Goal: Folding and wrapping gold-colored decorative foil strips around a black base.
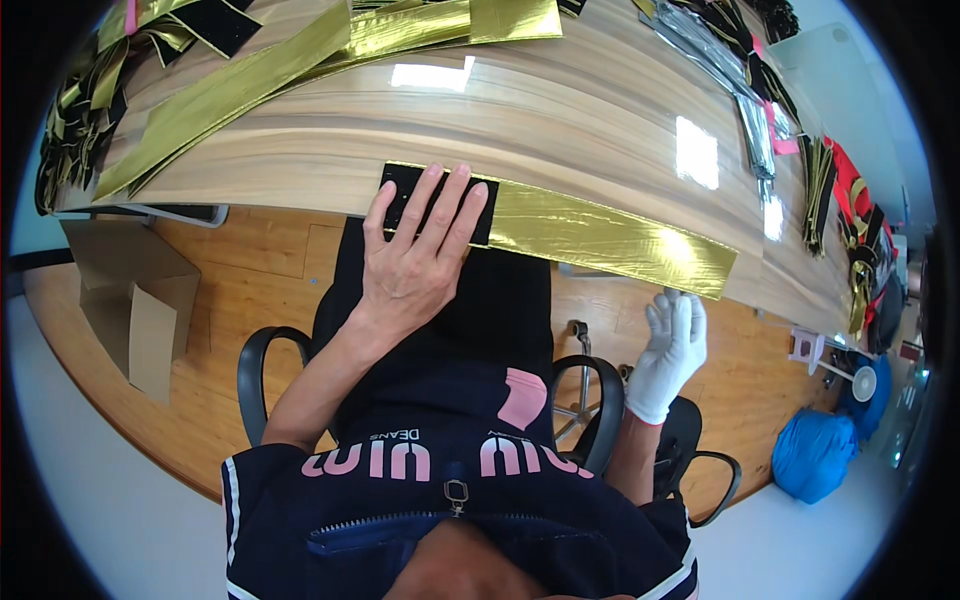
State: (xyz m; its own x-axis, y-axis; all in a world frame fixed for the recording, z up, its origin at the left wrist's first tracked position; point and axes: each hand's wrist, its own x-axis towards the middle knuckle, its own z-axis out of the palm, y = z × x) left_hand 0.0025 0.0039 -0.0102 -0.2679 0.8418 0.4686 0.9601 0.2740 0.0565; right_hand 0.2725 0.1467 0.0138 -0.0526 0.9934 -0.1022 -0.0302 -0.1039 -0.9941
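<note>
My left hand [420,250] lies flat and open, palm down, fingers spread, on a black patch [438,203] at the near edge of the wooden table [560,130]. The patch sits at the left end of a long gold strip [610,238] that runs to the right along the table edge, its right end hanging a little past the edge. My fingertips reach across the patch almost to its far side.

My right hand [672,350] wears a white glove and hangs below the table, well apart from the strip's right end, fingers loosely straight and holding nothing.

On the far left of the table more gold strips [240,85] lie crossed over one another, with a heap of gold and black pieces [75,120] at the left rim. On the far right lies a row of silver, black and red pieces [800,150]. Below, a cardboard box [130,290] stands on the floor to my left, and a blue bag [815,452] lies to the right. I sit in a black chair [262,375] with armrests on both sides.
</note>
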